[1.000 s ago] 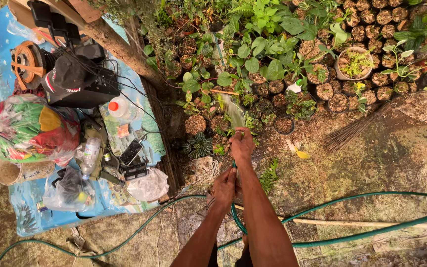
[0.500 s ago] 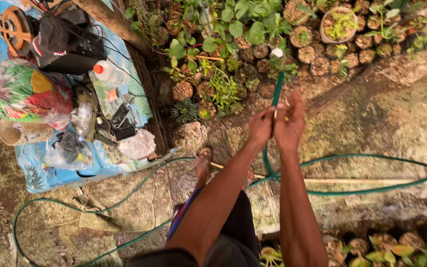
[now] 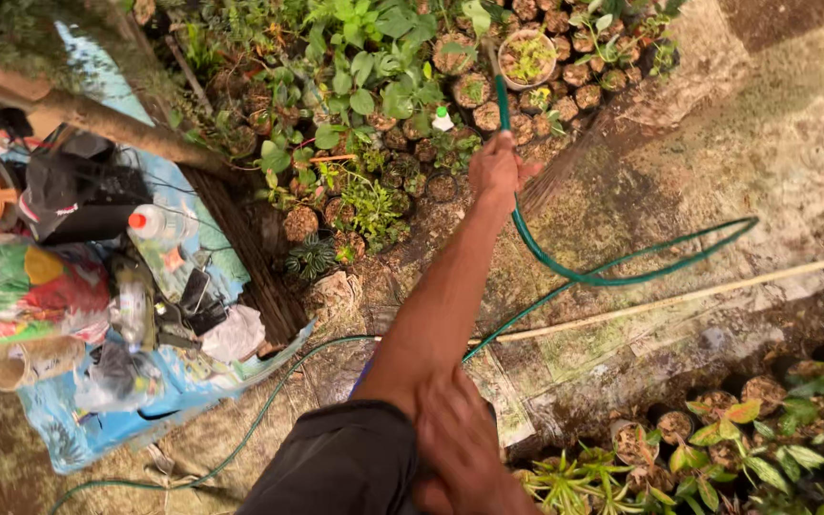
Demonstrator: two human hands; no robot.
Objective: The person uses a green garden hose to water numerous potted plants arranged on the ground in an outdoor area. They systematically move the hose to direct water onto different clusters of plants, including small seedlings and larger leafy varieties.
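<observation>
Two hands: one stretched out, one near the body.
Left hand [image 3: 494, 170]: grip clenched around hose [image 3: 565, 272], over pots [image 3: 474, 91].
Right hand [image 3: 460, 439]: near body, grip unclear.
Hose: loops over ground.

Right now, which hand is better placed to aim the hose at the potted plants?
Left. The left hand grips the green hose, arm stretched toward the pots. The right hand is back by the body, off it.

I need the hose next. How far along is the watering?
The ground beside the far pots looks wet, so some watering seems done. In hand: the left hand grips the green hose, pointed at those pots. Left, perhaps: the near pots; I cannot tell if they are watered.
</observation>
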